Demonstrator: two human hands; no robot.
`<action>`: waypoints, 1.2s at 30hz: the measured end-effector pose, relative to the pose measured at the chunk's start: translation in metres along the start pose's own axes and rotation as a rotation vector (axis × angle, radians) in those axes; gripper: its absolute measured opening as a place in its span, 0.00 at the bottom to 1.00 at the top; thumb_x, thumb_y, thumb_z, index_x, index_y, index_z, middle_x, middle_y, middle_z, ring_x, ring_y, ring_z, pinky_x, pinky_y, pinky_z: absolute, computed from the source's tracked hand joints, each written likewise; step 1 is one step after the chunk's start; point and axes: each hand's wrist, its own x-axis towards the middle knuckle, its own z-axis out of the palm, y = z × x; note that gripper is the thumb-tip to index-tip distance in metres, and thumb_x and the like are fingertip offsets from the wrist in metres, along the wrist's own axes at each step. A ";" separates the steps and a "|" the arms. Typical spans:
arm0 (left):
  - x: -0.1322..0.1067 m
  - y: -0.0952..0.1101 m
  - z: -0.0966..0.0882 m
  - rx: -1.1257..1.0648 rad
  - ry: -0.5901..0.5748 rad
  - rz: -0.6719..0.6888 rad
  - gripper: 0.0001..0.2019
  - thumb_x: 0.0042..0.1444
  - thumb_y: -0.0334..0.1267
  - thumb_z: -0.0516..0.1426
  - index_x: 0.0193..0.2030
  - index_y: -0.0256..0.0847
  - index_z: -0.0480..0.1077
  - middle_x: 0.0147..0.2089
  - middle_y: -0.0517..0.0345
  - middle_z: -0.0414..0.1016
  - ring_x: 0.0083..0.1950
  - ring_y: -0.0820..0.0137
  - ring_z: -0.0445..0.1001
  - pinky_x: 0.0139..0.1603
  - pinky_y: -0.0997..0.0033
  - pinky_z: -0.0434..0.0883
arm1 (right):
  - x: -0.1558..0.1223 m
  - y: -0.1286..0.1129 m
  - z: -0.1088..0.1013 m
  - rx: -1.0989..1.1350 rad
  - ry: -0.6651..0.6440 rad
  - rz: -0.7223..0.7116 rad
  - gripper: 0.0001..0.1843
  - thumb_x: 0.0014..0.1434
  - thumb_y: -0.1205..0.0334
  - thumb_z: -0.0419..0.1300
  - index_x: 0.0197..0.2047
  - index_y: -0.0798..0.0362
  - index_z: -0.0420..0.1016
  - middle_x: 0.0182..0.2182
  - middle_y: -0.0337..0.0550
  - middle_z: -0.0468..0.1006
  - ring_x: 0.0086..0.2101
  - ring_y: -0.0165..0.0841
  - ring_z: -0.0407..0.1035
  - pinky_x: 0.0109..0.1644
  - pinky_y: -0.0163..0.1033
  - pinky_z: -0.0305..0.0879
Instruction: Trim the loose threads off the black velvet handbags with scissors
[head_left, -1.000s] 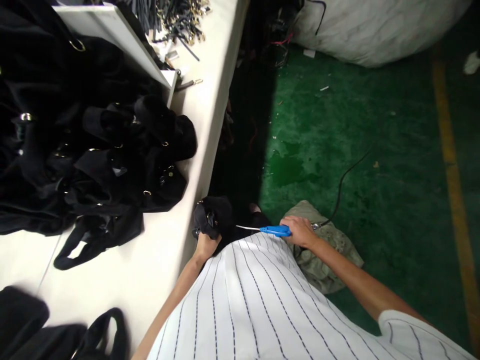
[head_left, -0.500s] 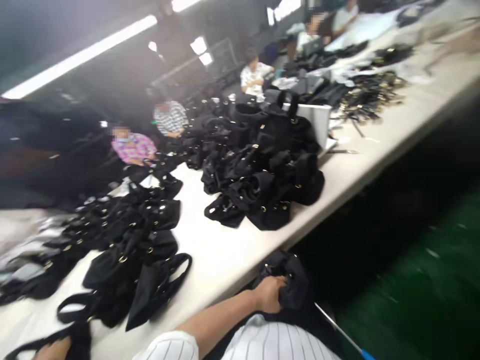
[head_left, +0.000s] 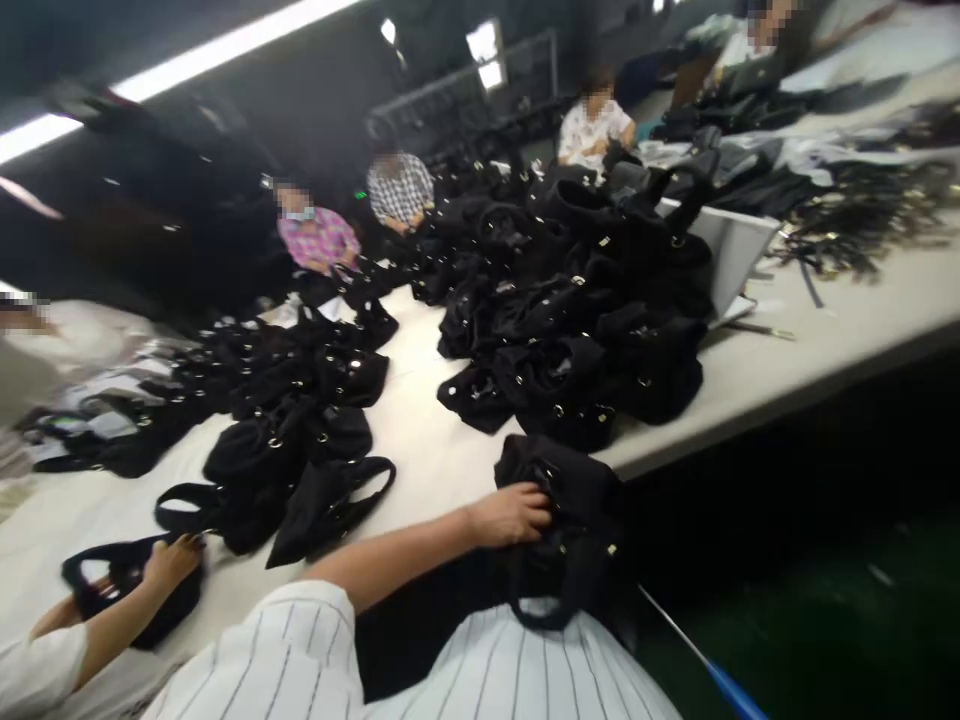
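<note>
Furthest left, at the near-left corner of the worktop (head_left: 420,460), a co-worker's hand (head_left: 171,560) rested on a flat bag (head_left: 112,590) with a looped handle, the fingers curled over its edge. Just right of it lay a low pile (head_left: 300,420) of black bags with metal rings, spreading from the near edge toward the far edge. Three people (head_left: 311,235) sat along the far edge behind it, blurred.

Near the middle of the near edge, the left hand (head_left: 510,515) was clamped on the bag (head_left: 577,490), fingers closed over its top. That bag sat half on the worktop's near edge and half hanging down against the striped shirt (head_left: 525,670), with a strap looping below it. Behind it, toward the middle of the worktop, a tall pile (head_left: 570,310) of the same black bags rose well above the rest.

Right of the bag, a tool (head_left: 724,685) with a thin metal shaft and a blue handle slanted toward the lower right, off the worktop and over the green floor (head_left: 862,620). The right hand was out of view, so its grip could not be told.

Toward the far-right corner stood a white box (head_left: 731,255), touching the tall pile, and beyond it a heap of loose straps (head_left: 847,235).
</note>
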 end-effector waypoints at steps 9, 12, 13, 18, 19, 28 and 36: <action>-0.007 -0.050 0.074 -0.143 -0.178 -0.004 0.12 0.62 0.27 0.50 0.36 0.41 0.73 0.45 0.50 0.73 0.55 0.64 0.66 0.67 0.57 0.57 | -0.044 0.002 0.001 0.184 -0.010 0.366 0.17 0.60 0.44 0.55 0.42 0.44 0.77 0.37 0.39 0.80 0.38 0.38 0.74 0.36 0.35 0.64; 0.000 -0.039 0.074 -0.210 -0.250 -0.180 0.17 0.61 0.24 0.45 0.45 0.40 0.73 0.52 0.47 0.72 0.61 0.63 0.64 0.69 0.57 0.53 | -0.010 -0.031 0.010 0.220 0.019 0.314 0.15 0.61 0.47 0.56 0.47 0.41 0.76 0.41 0.36 0.80 0.41 0.37 0.74 0.39 0.35 0.64; 0.002 -0.034 0.073 -0.228 -0.260 -0.251 0.18 0.59 0.23 0.46 0.49 0.39 0.72 0.55 0.45 0.71 0.63 0.62 0.62 0.69 0.57 0.52 | -0.001 -0.042 0.014 0.227 0.011 0.301 0.15 0.61 0.48 0.57 0.49 0.40 0.75 0.42 0.35 0.79 0.41 0.37 0.74 0.40 0.35 0.65; 0.008 -0.014 0.072 -0.509 -0.130 -0.702 0.35 0.37 0.21 0.56 0.58 0.30 0.66 0.65 0.36 0.62 0.69 0.52 0.55 0.70 0.54 0.49 | 0.032 -0.071 0.037 0.201 -0.101 0.261 0.17 0.60 0.49 0.58 0.52 0.35 0.75 0.43 0.35 0.79 0.44 0.38 0.73 0.44 0.38 0.66; 0.011 -0.011 0.073 -0.623 -0.048 -0.829 0.34 0.35 0.21 0.56 0.55 0.29 0.68 0.63 0.36 0.64 0.68 0.51 0.56 0.70 0.55 0.50 | 0.036 -0.072 0.041 0.200 -0.112 0.262 0.17 0.60 0.48 0.58 0.52 0.36 0.75 0.43 0.35 0.79 0.44 0.39 0.73 0.44 0.38 0.66; 0.078 0.001 0.095 -1.147 0.531 -1.480 0.14 0.56 0.41 0.58 0.41 0.30 0.70 0.36 0.44 0.77 0.35 0.64 0.77 0.36 0.65 0.75 | 0.038 -0.073 0.053 0.230 -0.187 0.280 0.17 0.62 0.45 0.55 0.49 0.40 0.77 0.41 0.37 0.80 0.43 0.39 0.73 0.40 0.36 0.64; 0.052 0.036 0.096 -0.744 0.468 -1.572 0.10 0.48 0.37 0.64 0.31 0.38 0.66 0.29 0.55 0.73 0.36 0.63 0.75 0.39 0.66 0.69 | 0.037 -0.076 0.045 0.202 -0.041 0.262 0.21 0.62 0.45 0.55 0.58 0.37 0.70 0.43 0.37 0.78 0.44 0.38 0.72 0.43 0.38 0.65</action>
